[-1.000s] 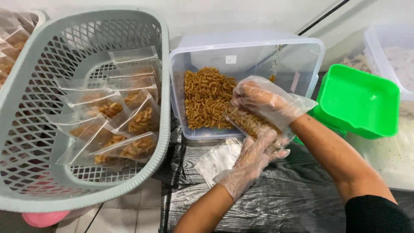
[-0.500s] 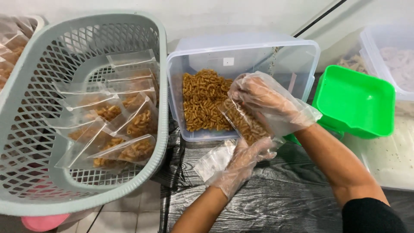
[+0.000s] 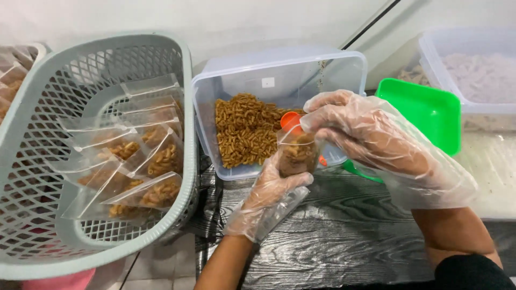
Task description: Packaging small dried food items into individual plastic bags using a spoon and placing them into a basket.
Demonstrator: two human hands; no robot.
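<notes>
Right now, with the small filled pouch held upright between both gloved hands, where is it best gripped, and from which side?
Probably by the flat empty strip at the top of the pouch, coming from above, as the right hand does. The lower part bulges with brown snack pieces, so pinching there may crush them. The left hand cups its base from below, keeping it upright over the dark table.

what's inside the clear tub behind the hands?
The clear tub holds a heap of brown curled snacks and an orange scoop. The pouch and right hand cover its right part.
</notes>
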